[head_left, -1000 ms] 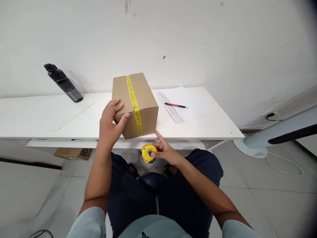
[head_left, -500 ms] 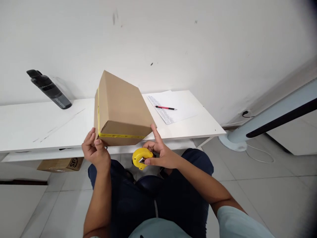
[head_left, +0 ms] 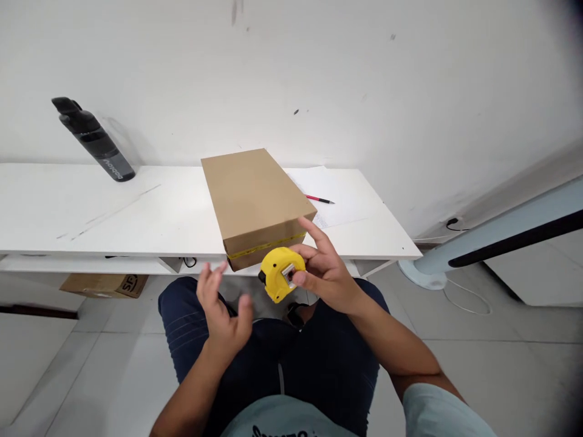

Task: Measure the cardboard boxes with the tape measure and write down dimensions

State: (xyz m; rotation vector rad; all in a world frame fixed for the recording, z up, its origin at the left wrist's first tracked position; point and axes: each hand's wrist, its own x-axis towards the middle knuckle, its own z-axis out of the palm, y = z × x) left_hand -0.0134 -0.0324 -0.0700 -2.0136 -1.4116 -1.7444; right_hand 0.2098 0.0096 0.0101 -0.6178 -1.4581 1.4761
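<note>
A brown cardboard box (head_left: 257, 191) with a yellow band around its side rests on the white table, its near end at the front edge. My right hand (head_left: 325, 267) grips a yellow tape measure (head_left: 280, 274) in front of the box, index finger pointing up by the box's near right corner. Whether that fingertip touches the cardboard I cannot tell. My left hand (head_left: 224, 309) hangs below the box's near left corner, fingers spread, with nothing in it. A red and black pen (head_left: 320, 199) lies on a printed paper sheet (head_left: 348, 209), partly hidden behind the box.
A dark water bottle (head_left: 98, 142) stands at the left on the white table (head_left: 113, 224), by the wall. Beneath the table sits another carton (head_left: 104, 285). To the right, a pale blue column (head_left: 501, 227) rises from a round base on the tiled floor.
The box has been lowered from its tilted pose in the hands onto the table, further right. My left hand has let go of it. The tape measure has moved right and slightly up.
</note>
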